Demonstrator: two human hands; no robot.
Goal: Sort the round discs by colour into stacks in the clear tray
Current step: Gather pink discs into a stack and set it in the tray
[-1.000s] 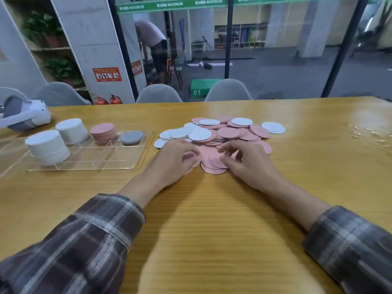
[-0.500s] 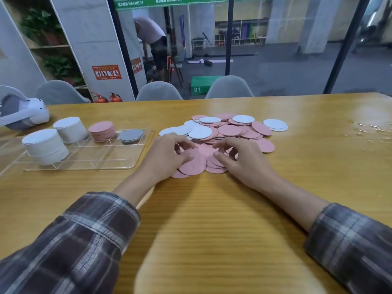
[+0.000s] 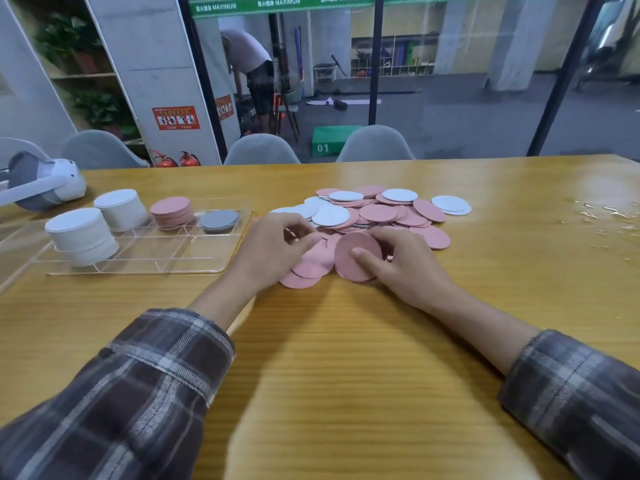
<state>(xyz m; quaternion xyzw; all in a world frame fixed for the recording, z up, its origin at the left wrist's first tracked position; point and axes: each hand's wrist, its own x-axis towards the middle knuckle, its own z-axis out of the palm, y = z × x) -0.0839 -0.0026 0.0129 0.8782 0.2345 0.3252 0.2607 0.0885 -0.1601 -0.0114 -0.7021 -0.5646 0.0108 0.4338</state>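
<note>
The right hand (image 3: 405, 268) is pinching 1 pink disc (image 3: 356, 256), tilting it up on edge, thumb on its face. The pink stack (image 3: 172, 212) in the clear tray (image 3: 145, 261) is lying well off to the left, nearer the left hand (image 3: 273, 251), whose curled fingers are resting on loose pink discs (image 3: 311, 265).

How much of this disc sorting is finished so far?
Partly done. The clear tray already holds two tall white stacks, a short pink stack and a low grey stack. The right hand holds a pink disc tilted up; the left hand rests on the loose pile, which remains unsorted.
</note>
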